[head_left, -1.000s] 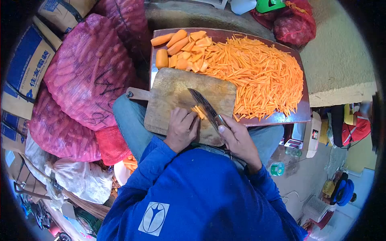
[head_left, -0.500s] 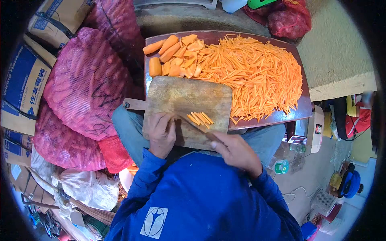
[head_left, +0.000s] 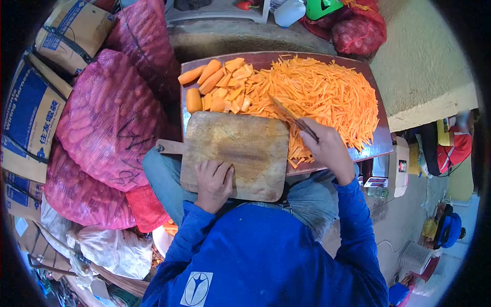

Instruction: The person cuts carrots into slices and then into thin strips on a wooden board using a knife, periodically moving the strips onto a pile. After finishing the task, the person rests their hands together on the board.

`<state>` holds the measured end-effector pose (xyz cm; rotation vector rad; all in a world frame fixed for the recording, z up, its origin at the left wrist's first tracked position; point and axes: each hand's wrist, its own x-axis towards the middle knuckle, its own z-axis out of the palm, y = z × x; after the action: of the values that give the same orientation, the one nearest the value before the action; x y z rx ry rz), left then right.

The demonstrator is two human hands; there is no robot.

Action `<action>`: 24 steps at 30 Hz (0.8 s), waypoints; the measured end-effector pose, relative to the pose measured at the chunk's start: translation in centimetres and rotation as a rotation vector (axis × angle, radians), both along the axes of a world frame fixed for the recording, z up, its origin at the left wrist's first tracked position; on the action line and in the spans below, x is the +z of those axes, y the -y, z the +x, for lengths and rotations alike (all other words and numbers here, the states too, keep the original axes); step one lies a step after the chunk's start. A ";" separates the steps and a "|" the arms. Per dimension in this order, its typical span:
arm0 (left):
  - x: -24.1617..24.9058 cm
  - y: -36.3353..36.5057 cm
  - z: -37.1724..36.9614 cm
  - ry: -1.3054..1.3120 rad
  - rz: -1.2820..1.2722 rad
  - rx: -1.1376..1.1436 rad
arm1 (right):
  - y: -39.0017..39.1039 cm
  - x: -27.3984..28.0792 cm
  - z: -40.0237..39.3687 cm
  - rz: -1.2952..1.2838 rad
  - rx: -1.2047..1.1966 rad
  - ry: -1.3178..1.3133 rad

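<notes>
My right hand [head_left: 327, 146] is wrapped round the dark handle of a knife [head_left: 286, 110]. Its blade points up and left over the near left edge of a large heap of carrot strips [head_left: 332, 97]. On the lower left of a worn wooden cutting board [head_left: 240, 148] rests my left hand [head_left: 214, 181], fingers slightly bent and nothing visible in them. The board lies across my lap against the table's near edge, with no strips on it. Beyond the board sit carrot slices [head_left: 227, 97] and several peeled carrot pieces [head_left: 209, 69].
The heap lies on a reddish-brown low table [head_left: 383, 143]. Pink mesh sacks [head_left: 110, 123] and cardboard boxes [head_left: 30, 112] crowd the left. A concrete ledge [head_left: 429, 66] rises at the right. A red net bag [head_left: 360, 33] stands at the back.
The knife in my right hand has moved up and right from the board to the heap. The few strips on the board are gone from it. My left hand has flattened onto the board.
</notes>
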<state>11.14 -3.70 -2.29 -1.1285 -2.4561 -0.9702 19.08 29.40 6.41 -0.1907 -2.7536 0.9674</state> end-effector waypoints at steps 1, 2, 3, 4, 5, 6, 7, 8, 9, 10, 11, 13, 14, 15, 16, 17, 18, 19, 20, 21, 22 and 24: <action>0.2 -0.1 0.0 0.015 -0.002 0.015 | -0.6 0.4 -0.1 0.007 -0.010 -0.004; 0.4 -0.2 0.0 0.031 -0.004 0.028 | -1.1 0.9 -0.1 -0.018 -0.047 -0.023; 0.4 -0.3 -0.2 0.027 0.004 0.015 | -1.7 1.2 -0.1 -0.041 -0.085 -0.043; 0.4 -0.3 -0.3 0.064 0.033 0.010 | -2.5 1.3 -0.1 -0.009 -0.120 -0.035; 0.4 -0.5 -0.5 0.101 0.059 0.007 | -3.2 1.4 -0.1 -0.003 -0.130 -0.040; 0.8 -1.0 -0.7 0.097 0.064 -0.002 | -3.9 1.4 -0.2 -0.027 -0.123 -0.094; 1.3 -1.4 -0.9 0.174 0.090 -0.024 | -4.5 1.4 -0.3 -0.051 -0.114 -0.150; 1.8 -1.9 -1.2 0.249 0.116 -0.046 | -5.0 1.4 -0.4 -0.094 -0.149 -0.126; 2.3 -2.6 -1.7 0.243 0.119 -0.053 | -5.3 1.3 -0.4 -0.090 -0.155 -0.133; 2.9 -3.4 -2.3 0.275 0.142 -0.080 | -5.4 1.1 -0.6 -0.105 -0.142 -0.220; 3.5 -4.3 -2.9 0.306 0.165 -0.107 | -5.4 1.0 -0.8 -0.121 -0.128 -0.308; 5.7 -6.5 -4.2 0.227 0.197 -0.139 | -4.0 2.5 -0.2 -0.001 -0.128 -0.238; 6.9 -7.7 -4.8 0.157 0.226 -0.165 | -3.2 2.9 0.3 0.114 -0.125 -0.157; 8.4 -8.9 -5.5 0.152 0.224 -0.172 | -2.7 2.8 0.5 0.113 -0.132 -0.163; 9.8 -10.1 -6.1 0.078 0.251 -0.213 | -2.3 2.6 0.8 0.240 -0.076 -0.186; 10.6 -11.5 -6.8 0.005 0.275 -0.254 | -1.9 2.5 1.1 0.364 -0.020 -0.207; 10.9 -13.0 -7.7 0.004 0.271 -0.260 | -1.6 2.3 1.4 0.361 -0.027 -0.208; 11.2 -14.6 -8.6 -0.030 0.250 -0.301 | -1.4 2.2 1.7 0.389 -0.005 -0.181; 11.3 -16.0 -9.3 -0.065 0.229 -0.340 | -1.3 2.1 1.9 0.417 0.019 -0.154; 11.4 -17.3 -9.8 -0.070 0.227 -0.344 | -1.1 2.1 2.1 0.448 0.043 -0.129; 11.3 -18.6 -10.2 -0.092 0.093 -0.355 | -0.6 2.5 2.2 0.472 0.061 -0.186; 10.2 -21.0 -11.3 -0.066 -0.150 -0.394 | -0.4 2.8 2.5 0.506 0.064 -0.158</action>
<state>-0.19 17.27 7.95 -1.7115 -2.3322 -0.8378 21.58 29.84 9.16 0.0561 -2.7609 0.2587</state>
